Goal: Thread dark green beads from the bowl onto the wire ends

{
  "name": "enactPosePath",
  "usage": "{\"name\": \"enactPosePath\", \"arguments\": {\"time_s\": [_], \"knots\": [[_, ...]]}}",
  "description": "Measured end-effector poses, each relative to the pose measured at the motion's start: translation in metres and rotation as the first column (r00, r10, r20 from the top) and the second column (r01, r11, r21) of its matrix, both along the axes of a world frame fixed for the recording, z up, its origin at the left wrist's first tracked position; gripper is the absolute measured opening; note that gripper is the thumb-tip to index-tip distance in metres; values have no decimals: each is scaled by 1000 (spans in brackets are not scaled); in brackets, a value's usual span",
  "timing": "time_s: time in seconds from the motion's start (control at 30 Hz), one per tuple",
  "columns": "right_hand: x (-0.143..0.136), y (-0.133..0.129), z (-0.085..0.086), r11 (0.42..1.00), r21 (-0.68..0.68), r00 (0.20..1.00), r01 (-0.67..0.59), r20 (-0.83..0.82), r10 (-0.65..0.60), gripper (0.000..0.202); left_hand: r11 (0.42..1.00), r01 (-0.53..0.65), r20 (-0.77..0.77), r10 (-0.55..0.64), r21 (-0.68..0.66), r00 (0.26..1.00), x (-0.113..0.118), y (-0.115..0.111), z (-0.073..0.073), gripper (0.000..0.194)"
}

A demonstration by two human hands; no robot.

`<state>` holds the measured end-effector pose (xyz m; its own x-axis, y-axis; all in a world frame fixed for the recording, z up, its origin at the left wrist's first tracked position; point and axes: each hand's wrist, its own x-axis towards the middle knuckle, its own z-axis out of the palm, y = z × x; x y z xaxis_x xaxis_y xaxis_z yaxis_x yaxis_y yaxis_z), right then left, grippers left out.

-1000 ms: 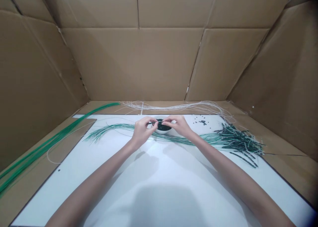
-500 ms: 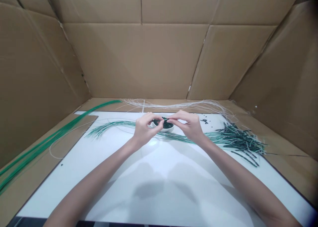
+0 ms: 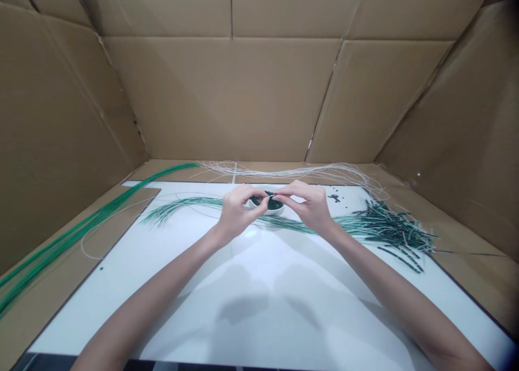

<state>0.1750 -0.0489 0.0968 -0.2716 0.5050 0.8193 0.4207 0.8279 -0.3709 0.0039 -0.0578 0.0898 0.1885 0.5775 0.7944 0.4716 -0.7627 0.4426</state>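
Over a small white bowl (image 3: 272, 211) of dark green beads (image 3: 275, 204), both hands meet fingertip to fingertip. My left hand (image 3: 239, 209) is closed in a pinch between thumb and index finger. My right hand (image 3: 310, 202) pinches too, just right of it. A short, thin green piece (image 3: 271, 197) shows between the two pinches; its ends are hidden in the fingers, and which hand holds it cannot be made out. Beneath the hands, a bundle of thin green wires (image 3: 284, 223) runs across the white board (image 3: 259, 328).
Dark beaded strands (image 3: 389, 227) are heaped at the right end of the bundle. Loose dark beads (image 3: 334, 198) lie right of the bowl. Long green wires (image 3: 89, 222) cross the left side, and white wires (image 3: 279, 173) lie behind. Cardboard walls (image 3: 243, 100) enclose the board.
The fingertips have come slightly closer together, and less of the green piece shows between them. Everything else looks the same.
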Motion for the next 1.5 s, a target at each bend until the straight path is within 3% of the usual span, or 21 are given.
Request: {"name": "enactPosePath", "arguments": {"time_s": [0.27, 0.47, 0.93, 1.17, 1.37, 1.5], "knots": [[6, 6, -4, 968, 250, 981, 22, 183, -69, 8, 988, 5, -75, 6, 154, 997, -1, 3, -4, 5], [5, 6, -4, 963, 268, 973, -1, 222, -61, 8, 983, 12, -112, 9, 183, 994, -1, 5, -6, 9], [4, 1, 0, 988, 155, 992, -21, 126, 1, 8, 983, 35, -92, -18, 179, 996, -1, 2, -2, 8], [4, -1, 2, 986, 161, 986, -41, 167, 14, 11, 989, 37, -135, -17, 146, 991, -2, 0, -1, 11], [6, 0, 3, 994, -11, 988, -112, 109, 112, 12, 993, 29, -90, -19, 113, 996, -2, 0, -1, 9], [7, 1, 3, 993, -85, 991, -81, 102, 90, 14, 994, 24, -68, -17, 109, 998, -3, 2, -2, 8]]}}
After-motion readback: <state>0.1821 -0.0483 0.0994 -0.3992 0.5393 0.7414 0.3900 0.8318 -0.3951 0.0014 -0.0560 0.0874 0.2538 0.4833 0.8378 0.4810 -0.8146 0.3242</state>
